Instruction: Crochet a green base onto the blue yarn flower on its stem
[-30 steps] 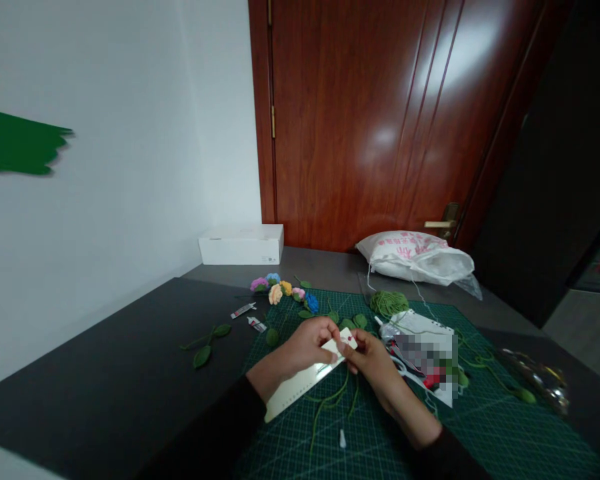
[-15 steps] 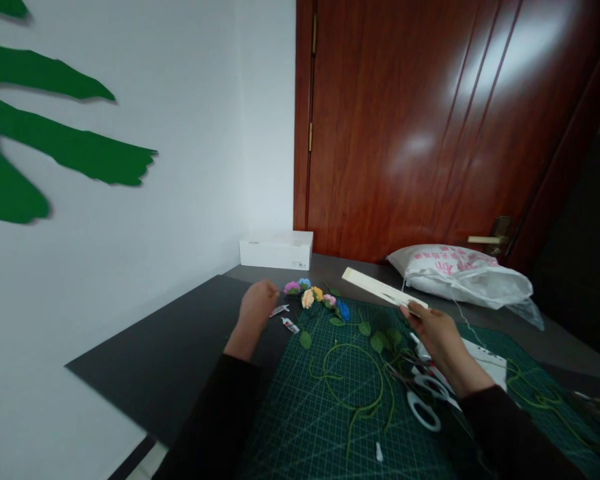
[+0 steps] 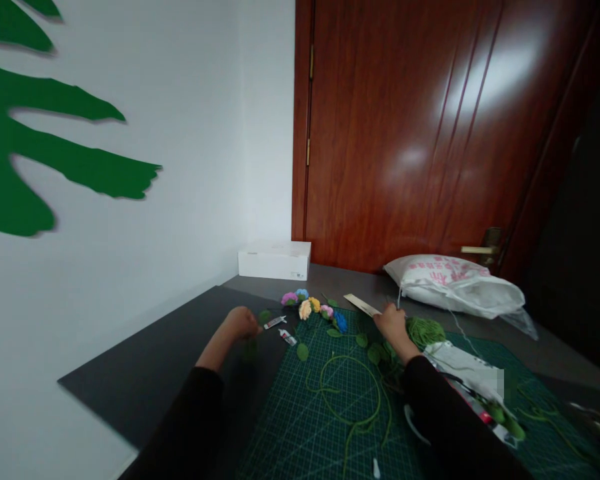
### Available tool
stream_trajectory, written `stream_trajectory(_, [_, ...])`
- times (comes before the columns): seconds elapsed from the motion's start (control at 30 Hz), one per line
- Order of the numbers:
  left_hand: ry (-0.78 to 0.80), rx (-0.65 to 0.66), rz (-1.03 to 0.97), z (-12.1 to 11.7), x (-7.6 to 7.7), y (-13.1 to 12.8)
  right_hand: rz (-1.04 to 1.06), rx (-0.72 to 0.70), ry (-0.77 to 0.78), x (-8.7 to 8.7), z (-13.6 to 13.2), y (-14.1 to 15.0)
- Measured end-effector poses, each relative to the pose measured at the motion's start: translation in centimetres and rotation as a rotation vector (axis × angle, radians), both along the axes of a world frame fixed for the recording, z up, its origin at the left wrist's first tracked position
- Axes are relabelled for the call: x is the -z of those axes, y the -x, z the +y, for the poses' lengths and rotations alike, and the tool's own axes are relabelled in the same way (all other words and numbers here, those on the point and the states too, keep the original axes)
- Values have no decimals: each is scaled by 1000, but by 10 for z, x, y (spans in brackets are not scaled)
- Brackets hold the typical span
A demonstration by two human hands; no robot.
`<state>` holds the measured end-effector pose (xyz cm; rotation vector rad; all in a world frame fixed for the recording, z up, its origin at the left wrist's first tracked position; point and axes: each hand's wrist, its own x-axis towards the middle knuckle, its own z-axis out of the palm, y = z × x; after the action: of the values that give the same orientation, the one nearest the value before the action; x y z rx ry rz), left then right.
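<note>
My left hand (image 3: 240,323) is curled on the dark table left of the green cutting mat (image 3: 310,427), beside a green crocheted leaf with a stem (image 3: 264,317) and two small glue tubes (image 3: 275,323); what it grips is blurred. My right hand (image 3: 393,327) reaches to the mat's far edge and holds one end of a cream ruler (image 3: 361,305), which lies low over the table. A cluster of crocheted flowers (image 3: 310,307) sits between the hands. Green wire stems (image 3: 353,393) loop on the mat.
A ball of green yarn (image 3: 425,329) and a white packet (image 3: 460,363) lie to the right of my right hand. A white box (image 3: 274,259) and a white sack (image 3: 455,283) stand at the back by the wooden door (image 3: 420,133). Scissors are partly hidden under my right sleeve.
The hands parted from the ruler they both held; the right hand carried it to the mat's far edge and lowered it. The left hand went left to the leaf.
</note>
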<state>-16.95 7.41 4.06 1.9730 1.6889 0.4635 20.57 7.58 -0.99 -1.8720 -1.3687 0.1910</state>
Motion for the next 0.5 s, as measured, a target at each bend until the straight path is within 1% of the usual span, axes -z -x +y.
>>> stream_trajectory(0.07, [11,19,-124,-7,-7,-14,74,-79,-60,-3,-10,-1])
stream_trajectory(0.1, [14,43,-195,-11,-9,-25,108,-145,-88,-5,-16,1])
stream_trajectory(0.17, [43,120,-338,-20,-8,-56,179,-303,-123,-6,-33,9])
stream_trajectory(0.27, [168,263,-488,-35,5,-110,300,-531,-137,-1,-60,25])
stream_trajectory(0.3, [212,302,-522,-40,11,-127,443,-661,-152,2,-67,30])
stream_trajectory(0.33, [252,334,-549,-44,18,-141,539,-720,-155,6,-74,32])
stream_trajectory(0.4, [317,390,-588,-50,33,-162,604,-699,-167,16,-82,33])
stream_trajectory(0.5, [346,430,-639,-51,55,-180,653,-551,-171,32,-86,27])
